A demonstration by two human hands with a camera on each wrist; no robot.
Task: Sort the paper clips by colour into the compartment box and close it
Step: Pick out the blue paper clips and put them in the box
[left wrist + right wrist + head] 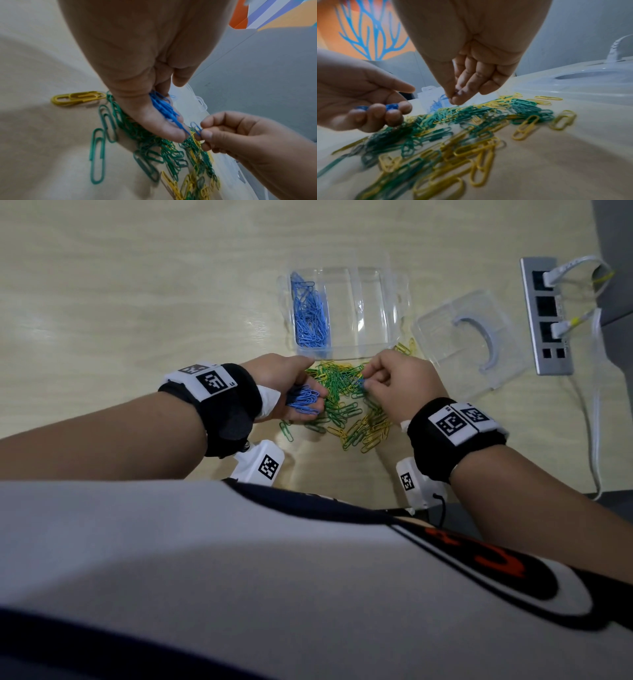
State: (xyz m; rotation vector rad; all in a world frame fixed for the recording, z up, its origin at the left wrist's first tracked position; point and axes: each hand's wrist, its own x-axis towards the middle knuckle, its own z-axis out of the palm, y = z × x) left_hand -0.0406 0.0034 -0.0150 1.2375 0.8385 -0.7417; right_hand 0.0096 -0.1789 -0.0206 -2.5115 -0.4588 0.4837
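Note:
A clear compartment box point(388, 313) stands open on the table, its left compartment full of blue clips point(310, 313); the other compartments look empty. Its clear lid point(445, 337) lies apart to the right. In front of the box spreads a mixed pile of green and yellow clips point(349, 409). My left hand point(294, 381) cups a bunch of blue clips point(163, 106), fingers curled round them point(392, 106). Just right of it, over the pile, my right hand point(368, 381) pinches a single blue clip point(197, 128) between thumb and forefinger.
A metal socket strip point(546, 316) with white plugs sits at the far right, and a white cable point(596, 419) runs down to the table's near edge. A lone green clip point(286, 431) lies left of the pile. Bare tabletop stretches to the left.

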